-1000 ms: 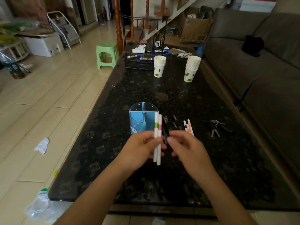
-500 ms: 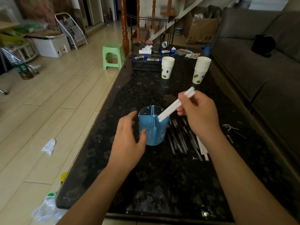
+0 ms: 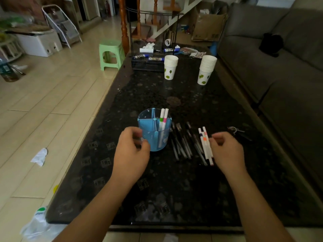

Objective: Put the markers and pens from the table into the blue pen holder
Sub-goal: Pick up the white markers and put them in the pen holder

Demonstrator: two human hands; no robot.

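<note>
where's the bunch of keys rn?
In the head view the keys lie on the dark table at the right side, toward the sofa, just beyond the right hand and right of the white markers.

Two stacks of paper cups [image 3: 171, 67] [image 3: 206, 69] standing apart toward the table's [image 3: 174, 198] far end. Beyond them a wire rack [image 3: 148, 65], a tissue [image 3: 147, 48] and a tape roll [image 3: 168, 42]. Keys [image 3: 236, 131] near the right edge. Sofa [image 3: 279, 75] along the right, a dark item [image 3: 271, 44] on its seat. Green stool [image 3: 111, 54] and crumpled paper [image 3: 39, 157] on the floor at left. Cardboard box [image 3: 208, 26] behind.
</note>
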